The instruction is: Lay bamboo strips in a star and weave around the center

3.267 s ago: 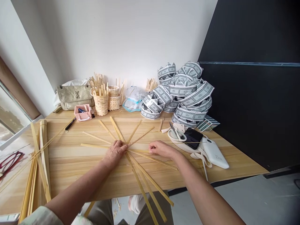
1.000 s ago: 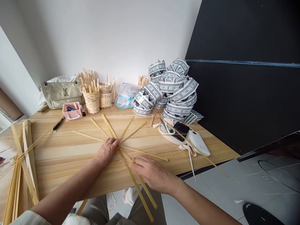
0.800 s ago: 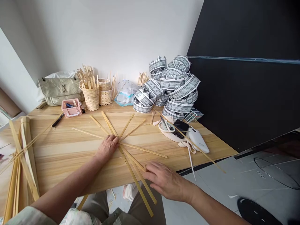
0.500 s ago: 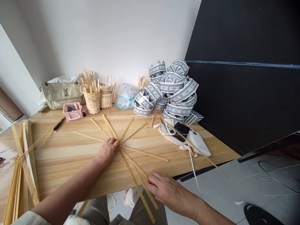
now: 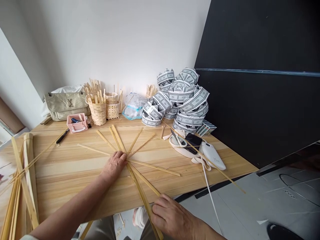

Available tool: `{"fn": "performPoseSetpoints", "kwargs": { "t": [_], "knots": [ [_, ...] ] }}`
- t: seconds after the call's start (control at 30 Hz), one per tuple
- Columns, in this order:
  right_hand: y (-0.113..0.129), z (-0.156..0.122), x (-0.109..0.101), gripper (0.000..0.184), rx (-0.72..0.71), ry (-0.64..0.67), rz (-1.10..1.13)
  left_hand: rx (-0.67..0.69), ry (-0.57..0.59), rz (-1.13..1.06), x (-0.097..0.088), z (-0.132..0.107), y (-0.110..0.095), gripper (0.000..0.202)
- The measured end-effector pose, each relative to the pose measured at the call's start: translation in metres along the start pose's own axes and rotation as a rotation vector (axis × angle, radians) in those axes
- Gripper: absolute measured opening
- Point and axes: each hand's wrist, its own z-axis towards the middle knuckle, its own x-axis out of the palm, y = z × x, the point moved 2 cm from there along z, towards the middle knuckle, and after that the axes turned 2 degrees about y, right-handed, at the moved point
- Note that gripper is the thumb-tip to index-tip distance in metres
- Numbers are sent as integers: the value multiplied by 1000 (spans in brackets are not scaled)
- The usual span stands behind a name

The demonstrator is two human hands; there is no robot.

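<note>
Thin bamboo strips lie crossed on the wooden table, fanning out like spokes. My left hand presses down on their crossing, fingers bent over it and hiding part of it. My right hand is closed around the near ends of a few strips at the table's front edge; its fingertips are partly hidden. One strip runs from the crossing to its knuckles, and others pass by its left side, their ends over my lap. The far spokes spread towards the back of the table.
Woven baskets, a pink box and a bag stand at the back left. Patterned bands are piled at the back right. Scissors and a white device lie right; more strips lie left.
My right hand has shifted slightly left and down, over the near strips. The near strips, spread apart before, now lie closer together. My left hand stays at the crossing.
</note>
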Motion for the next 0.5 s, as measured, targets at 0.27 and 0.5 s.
{"fn": "performPoseSetpoints", "kwargs": {
  "t": [0.27,0.5],
  "knots": [
    [-1,-9,-1,13,67,-54,16,-17,12,5,-4,0,-2,14],
    [-3,-18,-3,18,83,-126,16,118,38,0,-21,-4,-10,24]
  ]
}}
